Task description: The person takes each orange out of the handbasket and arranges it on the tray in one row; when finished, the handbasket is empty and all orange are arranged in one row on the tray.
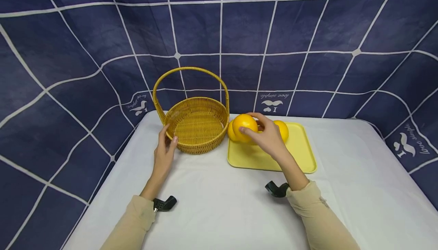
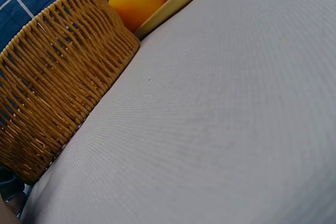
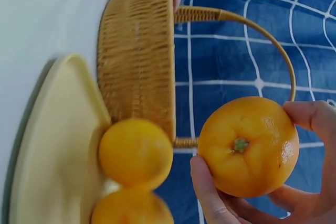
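My right hand (image 1: 270, 136) holds an orange (image 1: 243, 124) between thumb and fingers, raised over the left end of a yellow tray (image 1: 302, 155). Its green stem end faces the camera in the right wrist view, where the orange (image 3: 248, 148) is off the tray. Other oranges (image 1: 282, 130) lie on the tray, partly hidden by that hand. Left of the tray stands a round wicker basket (image 1: 196, 149) with a tall arched handle (image 1: 191, 68); no fruit shows inside. At its left front rim my left hand (image 1: 165, 157) grips the basket, thumb toward the front.
A white cloth (image 1: 219, 204) covers the table. Blue curtain (image 1: 246, 33) with white lines hangs behind and at both sides, close behind the basket. The tray's left edge lies right beside the basket. Dark wrist devices (image 1: 165, 203) sit at both cuffs.
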A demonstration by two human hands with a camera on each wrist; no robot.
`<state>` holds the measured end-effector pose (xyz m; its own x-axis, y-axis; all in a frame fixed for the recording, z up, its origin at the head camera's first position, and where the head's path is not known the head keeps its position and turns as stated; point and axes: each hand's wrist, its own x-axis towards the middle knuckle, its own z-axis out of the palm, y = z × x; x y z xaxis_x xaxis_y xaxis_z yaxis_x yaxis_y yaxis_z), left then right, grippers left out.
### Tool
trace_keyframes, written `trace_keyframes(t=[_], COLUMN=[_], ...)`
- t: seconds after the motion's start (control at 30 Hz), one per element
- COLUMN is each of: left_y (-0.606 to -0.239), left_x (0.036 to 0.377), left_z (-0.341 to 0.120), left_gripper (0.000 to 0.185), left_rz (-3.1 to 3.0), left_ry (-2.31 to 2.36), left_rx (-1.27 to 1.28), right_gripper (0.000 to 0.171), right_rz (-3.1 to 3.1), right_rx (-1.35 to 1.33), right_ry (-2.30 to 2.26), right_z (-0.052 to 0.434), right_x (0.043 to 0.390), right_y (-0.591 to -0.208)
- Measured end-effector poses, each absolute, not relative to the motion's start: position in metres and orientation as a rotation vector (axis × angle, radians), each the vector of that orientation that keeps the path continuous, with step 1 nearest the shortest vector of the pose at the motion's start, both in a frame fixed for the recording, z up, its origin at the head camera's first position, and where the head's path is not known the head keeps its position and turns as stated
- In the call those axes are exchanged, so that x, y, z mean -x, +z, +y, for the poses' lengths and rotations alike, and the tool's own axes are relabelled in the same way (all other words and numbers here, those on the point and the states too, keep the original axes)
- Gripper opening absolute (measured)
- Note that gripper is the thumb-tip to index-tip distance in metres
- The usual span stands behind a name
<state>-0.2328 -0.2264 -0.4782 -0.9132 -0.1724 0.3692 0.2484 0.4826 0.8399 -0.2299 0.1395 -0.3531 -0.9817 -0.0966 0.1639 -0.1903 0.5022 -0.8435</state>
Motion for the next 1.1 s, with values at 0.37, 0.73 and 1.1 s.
trace_keyframes(t=[0.37, 0.73, 1.1], left_y=[-0.480, -0.478, -0.478], left_x=[0.231, 0.231, 0.235], left_z=[-0.222, -0.226, -0.226], left_gripper=[0.060, 0.060, 0.059], left_rz=[-2.351, -2.352, -2.344], left_ry=[-1.419, -1.392, -1.425], left_rx=[0.083, 0.076, 0.076], right_gripper=[0.067, 0.075, 0.081], right_rz=[-2.570, -2.442, -2.472], right_rx=[-0.049, 0.317, 0.503], right_ry=[1.515, 1.333, 1.271], right_z=[0.191, 0.244, 0.270], right_x=[0.223, 0.233, 0.243], right_y=[-0.362, -0.360, -0.391])
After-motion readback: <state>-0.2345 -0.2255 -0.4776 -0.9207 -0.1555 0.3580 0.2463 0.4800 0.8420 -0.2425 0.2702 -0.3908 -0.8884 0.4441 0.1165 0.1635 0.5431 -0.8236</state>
